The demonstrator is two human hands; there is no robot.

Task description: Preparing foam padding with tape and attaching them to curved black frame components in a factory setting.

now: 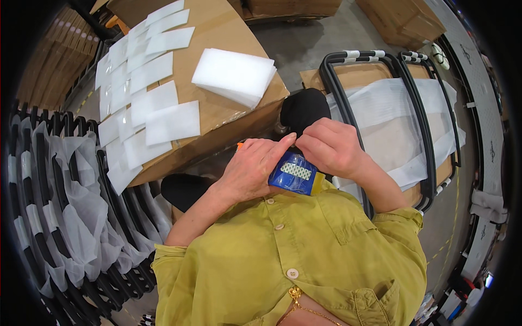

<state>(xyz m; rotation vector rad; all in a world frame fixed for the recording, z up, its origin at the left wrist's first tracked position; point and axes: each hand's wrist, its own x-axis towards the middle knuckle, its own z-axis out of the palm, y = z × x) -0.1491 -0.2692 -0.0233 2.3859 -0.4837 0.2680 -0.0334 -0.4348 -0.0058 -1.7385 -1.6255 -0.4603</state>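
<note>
In front of my chest, my left hand is wrapped round a blue tape dispenser with a patterned white label and a yellow edge. A small orange part sticks out past the fingers. Closed in a pinch, my right hand is at the dispenser's upper side; what its fingertips hold, if anything, is hidden. Ahead to the left, a large cardboard box carries a stack of white foam sheets. Several foam pieces with clear tape on them lie overlapping along its left edge.
Black tubular frames with white wrapping lie on cardboard at the right. Many more wrapped frames stand close together at the left. A carton sits at the far right, and stacked cardboard at the far left.
</note>
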